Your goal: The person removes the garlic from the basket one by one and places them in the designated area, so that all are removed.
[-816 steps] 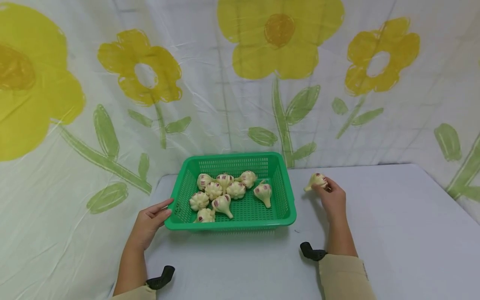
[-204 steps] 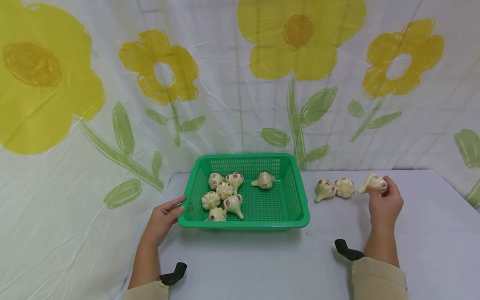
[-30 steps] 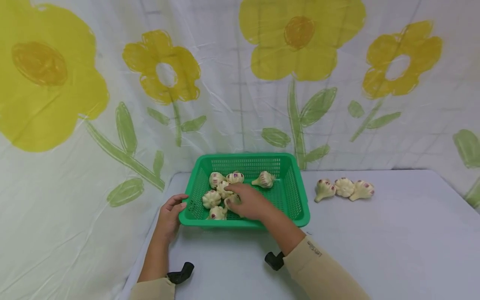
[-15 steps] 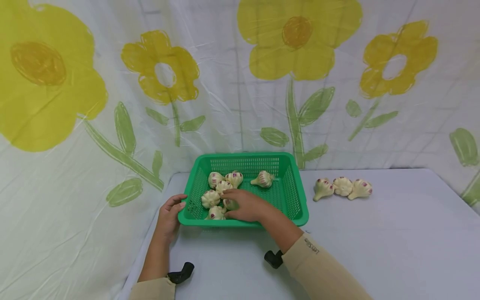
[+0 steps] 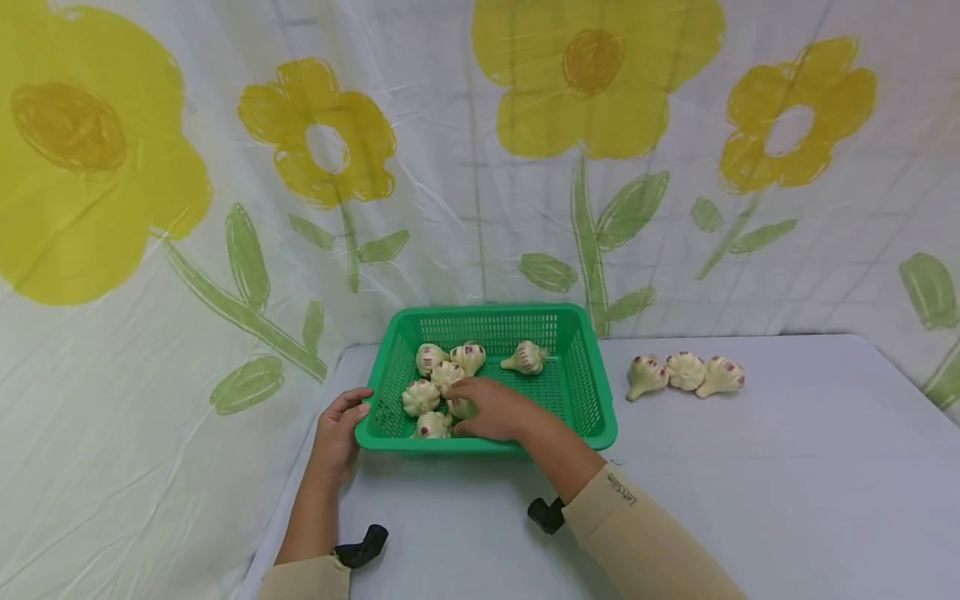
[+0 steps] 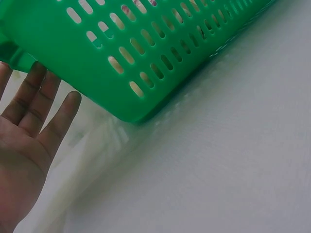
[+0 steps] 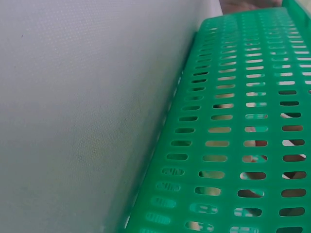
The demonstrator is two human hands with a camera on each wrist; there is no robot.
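Observation:
My right hand (image 5: 491,409) reaches over the near rim into the green basket (image 5: 604,400) and grips a garlic bulb (image 5: 461,407), mostly hidden behind the fingers. Several other bulbs lie around it, among them a garlic bulb (image 5: 421,398) at the left and one garlic bulb (image 5: 527,357) apart at the back right. At the basket's left rim, the fingertips of my left hand (image 5: 339,437) touch the edge from outside. The left wrist view has these fingers (image 6: 58,121) fairly straight against the basket wall (image 6: 97,73). In the right wrist view, basket slots hide the right hand's work.
Three bulbs form a touching row on the white table right of the basket: the left bulb (image 5: 647,377), middle bulb (image 5: 686,371) and right bulb (image 5: 722,377). A flowered curtain (image 5: 450,208) hangs behind the table. Black wrist mounts (image 5: 362,547) stick out from both sleeves.
Since the older frames, bulbs have passed from the basket to a row of three on the table. My right hand has come back into the basket and closed round another bulb. Left hand stays.

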